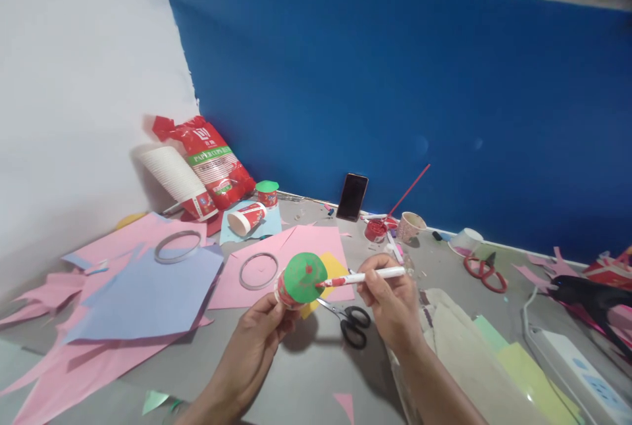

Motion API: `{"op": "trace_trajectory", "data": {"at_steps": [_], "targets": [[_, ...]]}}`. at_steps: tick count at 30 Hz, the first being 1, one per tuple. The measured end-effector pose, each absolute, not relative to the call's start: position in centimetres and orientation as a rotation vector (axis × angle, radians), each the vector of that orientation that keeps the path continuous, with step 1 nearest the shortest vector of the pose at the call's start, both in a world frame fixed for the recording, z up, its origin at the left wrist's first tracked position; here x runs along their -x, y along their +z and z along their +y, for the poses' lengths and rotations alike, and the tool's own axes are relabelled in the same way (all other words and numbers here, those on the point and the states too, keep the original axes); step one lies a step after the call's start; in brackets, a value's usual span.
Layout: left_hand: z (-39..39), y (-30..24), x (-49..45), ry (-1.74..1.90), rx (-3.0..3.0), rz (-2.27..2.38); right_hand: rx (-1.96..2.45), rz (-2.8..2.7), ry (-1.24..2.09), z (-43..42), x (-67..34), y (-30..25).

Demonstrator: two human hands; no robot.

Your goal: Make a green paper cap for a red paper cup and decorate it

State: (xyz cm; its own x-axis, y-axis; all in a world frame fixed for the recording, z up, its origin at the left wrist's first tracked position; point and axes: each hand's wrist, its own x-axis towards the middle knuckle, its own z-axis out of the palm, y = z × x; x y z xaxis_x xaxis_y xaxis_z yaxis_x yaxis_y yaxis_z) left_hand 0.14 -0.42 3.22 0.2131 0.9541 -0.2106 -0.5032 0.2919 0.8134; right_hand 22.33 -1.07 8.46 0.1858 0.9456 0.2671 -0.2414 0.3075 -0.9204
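My left hand [266,327] grips a small paper cup [283,291] with a round green paper top [305,275]. The top bears a red dot near its middle. In my right hand [392,300] is a white marker [375,275] with a red tip, held nearly level. Its tip meets the right edge of the green top, or sits just over it; I cannot tell which. Black-handled scissors [353,325] lie on the table between my hands. Yellow paper [336,267] is partly hidden behind the cup.
Pink paper [320,241] and blue paper [148,300] spread to the left, with tape rings [259,271] on them. Behind stand stacked paper cups [172,178], a red bag [222,168] and a phone [352,197]. At right are red-handled scissors [486,274] and a power strip [582,372].
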Motion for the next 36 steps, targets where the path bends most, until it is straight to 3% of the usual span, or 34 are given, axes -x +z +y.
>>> {"op": "trace_trajectory", "data": {"at_steps": [23,30,36], "targets": [[-0.3,4.3,0.0,1.151,-0.548,0.788,0.794,-0.778,1.133,0.6,-22.8,9.3],[-0.5,4.7,-0.2,1.114,-0.156,0.662,0.903,-0.774,1.049,1.6,-23.0,8.6],[-0.3,6.1,-1.9,1.133,-0.156,0.558,1.115,-1.007,1.045,1.1,-21.8,7.8]]}}
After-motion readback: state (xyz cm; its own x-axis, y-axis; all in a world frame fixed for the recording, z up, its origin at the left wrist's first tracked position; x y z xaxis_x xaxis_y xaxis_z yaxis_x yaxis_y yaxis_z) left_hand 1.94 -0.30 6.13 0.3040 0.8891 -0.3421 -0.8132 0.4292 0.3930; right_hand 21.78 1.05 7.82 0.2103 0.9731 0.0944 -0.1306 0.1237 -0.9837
